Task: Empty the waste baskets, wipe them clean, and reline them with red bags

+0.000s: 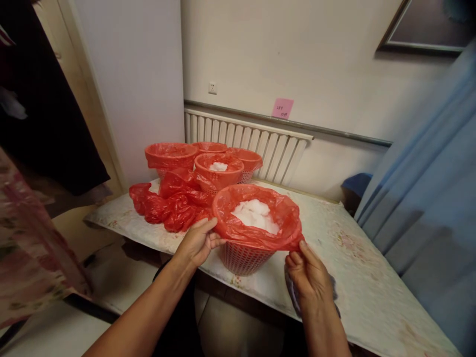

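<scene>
A red plastic bag (286, 208) lines the perforated red basket (245, 258) in front of me, its edge folded out over the rim. White fluffy material (256, 215) lies inside. My left hand (201, 240) pinches the bag's edge at the basket's left side. At the right side, my right hand (309, 270) grips a gathered corner of the same bag between thumb and fingers. A dark grey cloth (292, 292) lies on the table partly under my right hand. Crumpled red bags (174, 203) are heaped left of the basket.
Several more lined baskets stand behind, one basket (219, 176) with white material in it. The table (357, 258) has a pale floral cover. A radiator (249, 139) runs along the wall; a blue curtain (420, 198) hangs at the right.
</scene>
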Motion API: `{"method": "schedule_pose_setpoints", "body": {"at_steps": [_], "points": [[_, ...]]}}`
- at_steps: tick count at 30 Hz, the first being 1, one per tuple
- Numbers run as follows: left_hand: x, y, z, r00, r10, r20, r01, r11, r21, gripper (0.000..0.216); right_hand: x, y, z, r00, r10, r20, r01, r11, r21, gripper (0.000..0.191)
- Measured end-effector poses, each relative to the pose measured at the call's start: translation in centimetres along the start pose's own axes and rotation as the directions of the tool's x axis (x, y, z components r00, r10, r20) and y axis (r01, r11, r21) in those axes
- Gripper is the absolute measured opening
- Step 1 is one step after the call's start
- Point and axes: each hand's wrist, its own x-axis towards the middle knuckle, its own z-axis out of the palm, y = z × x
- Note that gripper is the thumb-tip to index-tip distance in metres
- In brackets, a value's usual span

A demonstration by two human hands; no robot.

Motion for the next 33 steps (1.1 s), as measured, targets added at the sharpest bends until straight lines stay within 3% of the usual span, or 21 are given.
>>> {"method": "schedule_pose_setpoints", "body": {"at_steps": [6,16,21,25,30,33], "points": [[1.3,2.1,1.0,0.993,0.117,-0.004,-0.117,0.992,0.051,0.007,2.0,-2.1,1.3,0.992,-0.105,0.073,0.119,0.969,-0.218,0.026],[4.5,3.9,2.0,0.976,0.212,0.055,-0.218,0.939,0.266,0.022,7.6,-5.1,2.3,0.979,-0.199,0.053,0.203,0.887,-0.415,0.029],[5.6,3.6,2.4,0.932,0.353,0.081,-0.357,0.861,0.363,0.023,9.0,-5.3,3.5,0.941,-0.334,0.044,0.296,0.758,-0.581,0.02],[6.4,3.6,2.8,0.882,0.454,0.128,-0.464,0.783,0.414,0.022,10.0,-5.1,4.2,0.887,-0.431,0.168,0.424,0.612,-0.668,0.013],[7.2,3.8,3.2,0.878,0.444,0.178,-0.476,0.772,0.421,0.017,11.0,-4.7,5.7,0.837,-0.445,0.318,0.518,0.459,-0.721,0.015],[7.1,4.0,3.6,0.851,0.428,0.304,-0.523,0.744,0.416,0.022,10.5,-4.2,7.1,0.814,-0.399,0.422,0.57,0.409,-0.713,0.016]]}}
